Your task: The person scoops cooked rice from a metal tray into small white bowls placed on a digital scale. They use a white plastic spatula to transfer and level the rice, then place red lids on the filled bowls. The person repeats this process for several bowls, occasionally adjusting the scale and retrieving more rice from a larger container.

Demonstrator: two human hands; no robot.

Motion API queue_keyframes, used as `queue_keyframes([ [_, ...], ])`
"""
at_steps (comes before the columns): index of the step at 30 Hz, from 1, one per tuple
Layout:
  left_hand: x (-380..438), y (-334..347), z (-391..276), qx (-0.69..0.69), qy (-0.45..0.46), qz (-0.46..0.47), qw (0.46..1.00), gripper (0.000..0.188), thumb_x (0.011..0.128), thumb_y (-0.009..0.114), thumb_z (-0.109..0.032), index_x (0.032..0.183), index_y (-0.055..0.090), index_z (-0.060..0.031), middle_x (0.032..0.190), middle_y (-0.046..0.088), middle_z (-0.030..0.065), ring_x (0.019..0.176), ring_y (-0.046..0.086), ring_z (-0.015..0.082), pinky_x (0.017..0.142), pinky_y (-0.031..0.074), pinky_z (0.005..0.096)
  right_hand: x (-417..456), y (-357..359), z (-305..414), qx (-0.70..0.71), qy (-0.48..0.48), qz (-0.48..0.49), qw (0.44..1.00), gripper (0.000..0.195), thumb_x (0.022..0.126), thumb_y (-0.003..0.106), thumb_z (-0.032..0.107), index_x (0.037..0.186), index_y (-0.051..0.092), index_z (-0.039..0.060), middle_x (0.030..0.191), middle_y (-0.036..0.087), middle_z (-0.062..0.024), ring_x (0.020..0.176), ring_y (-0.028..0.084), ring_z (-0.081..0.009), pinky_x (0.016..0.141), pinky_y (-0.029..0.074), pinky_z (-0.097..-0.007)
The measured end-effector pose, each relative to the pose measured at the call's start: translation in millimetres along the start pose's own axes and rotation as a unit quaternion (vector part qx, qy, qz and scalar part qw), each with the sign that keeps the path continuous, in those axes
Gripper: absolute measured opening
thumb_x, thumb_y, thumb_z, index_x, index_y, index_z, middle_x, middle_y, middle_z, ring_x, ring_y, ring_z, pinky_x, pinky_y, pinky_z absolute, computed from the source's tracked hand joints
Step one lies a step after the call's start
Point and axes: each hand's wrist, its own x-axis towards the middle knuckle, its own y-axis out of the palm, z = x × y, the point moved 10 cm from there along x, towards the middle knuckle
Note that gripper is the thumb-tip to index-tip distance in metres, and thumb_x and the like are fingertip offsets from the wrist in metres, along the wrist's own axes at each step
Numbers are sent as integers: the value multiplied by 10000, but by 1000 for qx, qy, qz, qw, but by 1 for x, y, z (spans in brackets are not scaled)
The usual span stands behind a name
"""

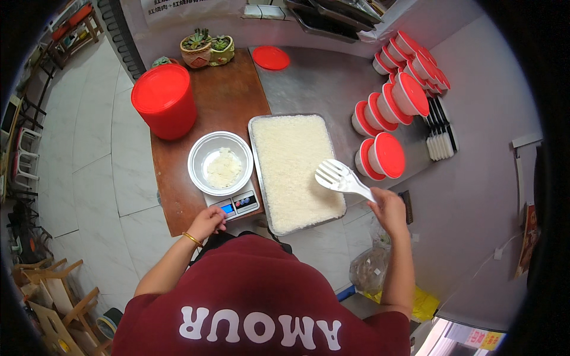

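Note:
My right hand [388, 210] grips the handle of a white slotted plastic rice spatula [337, 174], with bits of rice on its blade. The blade is over the right part of a rectangular metal tray [252, 147] filled with a flat layer of white rice [291, 164]. Left of the tray, a round plastic bowl [196, 165] with a small heap of rice [224, 169] in it stands on a digital kitchen scale [246, 204] with a lit display. My left hand [209, 223] is at the scale's front left corner, its fingers curled with nothing seen in them.
Several bowls with red lids [389, 155] stand in stacks on the metal counter [307, 75]. A tall red cylinder [164, 101], perhaps stacked lids, and potted succulents [207, 48] stand on the brown board [222, 98]. One red lid [270, 58] lies behind the tray.

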Motion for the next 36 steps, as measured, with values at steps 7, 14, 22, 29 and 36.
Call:
queue_keyframes([
  [7, 29, 79, -32, 87, 168, -38, 981, 284, 898, 522, -142, 1141, 521, 6, 867, 567, 39, 790, 550, 115, 727, 454, 238, 103, -32, 14, -212, -173, -60, 960, 253, 684, 694, 144, 932, 647, 168, 856, 595, -21, 930, 525, -232, 808, 358, -429],
  [14, 30, 101, -57, 251, 182, -171, 935, 368, 858, 476, -107, 1204, 486, 20, 1001, 590, 184, 923, 564, 313, 830, 447, 370, 230, 12, 26, -236, -326, -44, 914, 238, 638, 729, 268, 792, 634, 113, 848, 608, -32, 956, 531, -215, 751, 387, -372],
  [22, 35, 106, -58, 279, 132, -193, 931, 317, 872, 458, -149, 1142, 553, -12, 1012, 599, 210, 950, 554, 355, 849, 439, 396, 314, 78, 81, -255, -424, 58, 867, 238, 654, 728, 320, 829, 668, 170, 842, 642, 10, 946, 533, -197, 759, 383, -393],
  [29, 46, 104, -56, 296, 113, -164, 934, 314, 866, 460, -156, 1118, 567, -1, 1010, 593, 213, 951, 555, 351, 840, 444, 381, 335, 156, 70, -230, -373, 164, 884, 270, 649, 727, 364, 873, 690, 217, 901, 662, 14, 999, 546, -222, 783, 385, -465],
  [36, 43, 102, -60, 268, 159, -169, 935, 262, 870, 439, -159, 1021, 579, 2, 937, 573, 242, 911, 550, 378, 803, 438, 416, 311, 195, 79, -169, -370, 190, 893, 259, 655, 730, 303, 899, 697, 225, 905, 663, 8, 965, 550, -224, 816, 366, -477],
])
